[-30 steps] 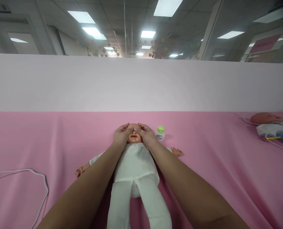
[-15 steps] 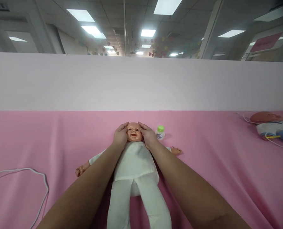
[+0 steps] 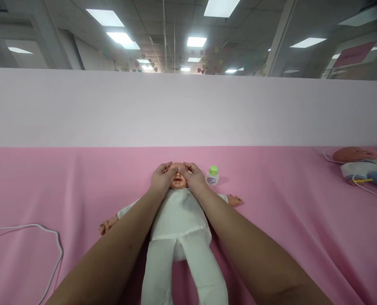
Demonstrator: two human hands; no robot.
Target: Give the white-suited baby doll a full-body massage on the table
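Observation:
A baby doll [image 3: 182, 216] in white clothes lies on its back, head away from me, its arms spread out to the sides. My left hand [image 3: 162, 178] is wrapped round one side of the doll's head, the thumb across its eye area. On the other side, my right hand [image 3: 193, 177] cups the head the same way, its thumb near the left one. Both thumbs cover the doll's eyes; its mouth and chin still show. Just right of my right hand stands a small clear bottle [image 3: 212, 176] with a green cap.
Pink cloth [image 3: 264, 203] with folds covers the surface. A white cable [image 3: 56, 235] curves at the left. Far right lies another doll [image 3: 358, 163] in white and blue, with a cord and a yellow strip. A white panel [image 3: 188, 110] rises behind, with glass above it.
Both thumbs have moved inward from the sides of the doll's face onto its eyes. The doll and the bottle stay in place; the view has shifted very slightly.

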